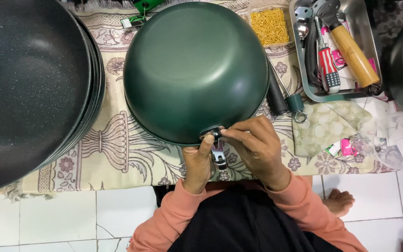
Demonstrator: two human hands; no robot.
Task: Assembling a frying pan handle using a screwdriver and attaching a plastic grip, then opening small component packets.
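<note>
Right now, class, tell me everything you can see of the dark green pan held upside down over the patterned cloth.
The dark green round pan is turned bottom up, its flat matte base facing the camera, sides curving down to a darker rim. It looks like coated metal, clean and unmarked. A small metal handle bracket sticks out at the near edge. The left hand presses a thumb there; the right hand pinches the same spot. It sits above the patterned cloth, beside a stack of black pans.

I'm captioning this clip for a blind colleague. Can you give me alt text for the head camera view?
A person's left hand and right hand pinch a small metal bracket at the rim of an upturned dark green pan on a patterned cloth. Black pans are stacked at left; a tool tray sits at right.
</note>
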